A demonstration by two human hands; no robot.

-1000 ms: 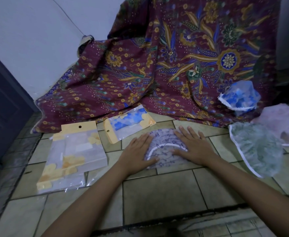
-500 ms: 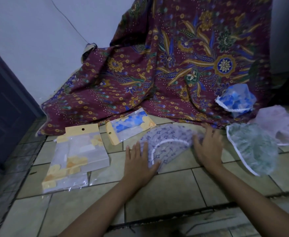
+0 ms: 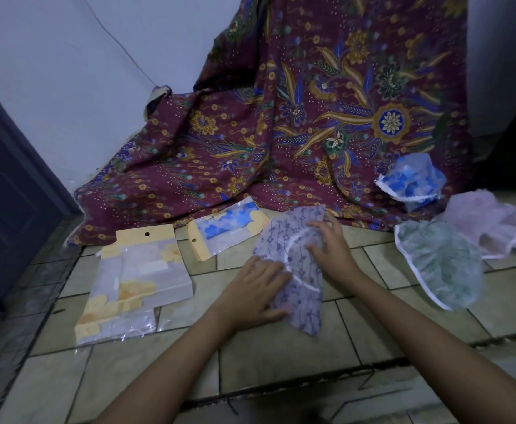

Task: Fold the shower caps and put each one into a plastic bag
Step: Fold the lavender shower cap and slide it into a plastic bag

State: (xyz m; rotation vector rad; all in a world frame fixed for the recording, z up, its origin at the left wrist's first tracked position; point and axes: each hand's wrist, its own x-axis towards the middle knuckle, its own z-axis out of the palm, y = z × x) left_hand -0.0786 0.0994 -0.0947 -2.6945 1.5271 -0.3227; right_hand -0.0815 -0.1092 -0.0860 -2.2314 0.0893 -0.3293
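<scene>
A purple-patterned shower cap with a white elastic rim lies partly folded on the tiled floor in front of me. My left hand rests flat on its left lower part. My right hand grips its upper right fold with curled fingers. A stack of clear plastic bags with yellow headers lies to the left. One bag holding a folded blue cap lies beside the stack.
A green shower cap, a pink one and a blue one lie at the right. A maroon batik cloth hangs behind them. A dark door stands at the left.
My right hand has drawn the cap's right side up and over toward the middle, so the cap is now a narrower folded shape. My left hand has slid onto its lower left.
</scene>
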